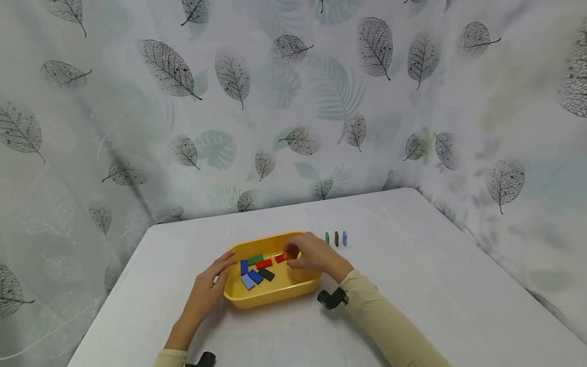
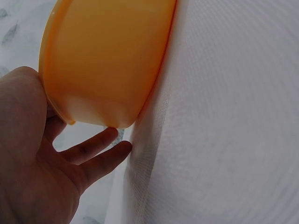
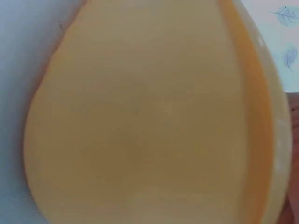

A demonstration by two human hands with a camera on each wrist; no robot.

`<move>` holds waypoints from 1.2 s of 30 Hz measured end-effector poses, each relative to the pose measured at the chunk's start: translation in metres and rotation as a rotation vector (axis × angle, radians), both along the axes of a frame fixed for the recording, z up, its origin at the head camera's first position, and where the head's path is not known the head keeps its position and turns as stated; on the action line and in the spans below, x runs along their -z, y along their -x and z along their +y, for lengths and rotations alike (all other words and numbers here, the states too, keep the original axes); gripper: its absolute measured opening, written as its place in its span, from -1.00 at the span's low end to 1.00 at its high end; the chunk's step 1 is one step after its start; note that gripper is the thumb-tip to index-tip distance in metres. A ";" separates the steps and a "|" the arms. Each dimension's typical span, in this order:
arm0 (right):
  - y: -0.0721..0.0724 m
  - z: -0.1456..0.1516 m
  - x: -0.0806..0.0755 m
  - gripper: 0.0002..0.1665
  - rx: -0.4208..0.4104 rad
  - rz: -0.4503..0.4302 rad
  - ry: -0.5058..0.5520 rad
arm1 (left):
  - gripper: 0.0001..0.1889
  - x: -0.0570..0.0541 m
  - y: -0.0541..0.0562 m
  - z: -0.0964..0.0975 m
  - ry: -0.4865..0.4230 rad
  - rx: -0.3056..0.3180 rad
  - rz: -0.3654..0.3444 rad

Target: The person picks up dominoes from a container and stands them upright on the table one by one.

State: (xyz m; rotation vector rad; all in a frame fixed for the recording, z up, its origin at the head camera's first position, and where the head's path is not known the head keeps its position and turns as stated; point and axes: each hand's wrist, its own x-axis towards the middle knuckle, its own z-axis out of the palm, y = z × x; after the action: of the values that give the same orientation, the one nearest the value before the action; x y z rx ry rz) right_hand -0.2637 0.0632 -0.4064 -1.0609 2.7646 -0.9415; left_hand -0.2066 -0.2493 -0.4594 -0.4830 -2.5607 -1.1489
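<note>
A yellow tray [image 1: 275, 295] lies on the table with several flat domino blocks in it, among them a green one [image 1: 255, 260], a black one [image 1: 266, 274] and a red one [image 1: 264, 264]. My left hand [image 1: 208, 285] holds the tray's left end by the rim. In the left wrist view, two of its fingers [image 2: 100, 161] extend below the tray's outer wall [image 2: 107, 60]. Over the tray's right part, my right hand [image 1: 312, 253] pinches an orange domino block [image 1: 292, 252], partly hidden by the fingers. The right wrist view shows mostly the tray's side [image 3: 140, 116].
Behind the tray's right end, a green domino block [image 1: 327, 238], a black one [image 1: 337, 239] and a light blue one [image 1: 345, 238] stand upright in a row. The white table [image 1: 412, 285] meets leaf-patterned curtains [image 1: 293, 112] at its back.
</note>
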 end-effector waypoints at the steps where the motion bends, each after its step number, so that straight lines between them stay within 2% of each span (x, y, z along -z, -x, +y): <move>1: 0.000 0.001 -0.001 -0.82 -0.003 0.004 0.005 | -0.68 0.000 0.000 0.000 0.000 -0.001 -0.002; 14: -0.001 0.016 -0.018 -0.76 0.023 0.027 0.141 | -0.67 -0.002 -0.001 0.001 0.006 -0.001 0.001; 36: 0.004 0.040 -0.030 -0.80 0.087 0.031 0.220 | -0.67 -0.003 -0.001 0.001 0.000 -0.006 -0.011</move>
State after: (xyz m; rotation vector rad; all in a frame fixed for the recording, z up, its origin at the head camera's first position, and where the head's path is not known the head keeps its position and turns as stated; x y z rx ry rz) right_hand -0.2680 0.1033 -0.3766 -0.9941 2.8029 -1.2769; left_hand -0.2053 -0.2483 -0.4568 -0.4703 -2.5694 -1.1524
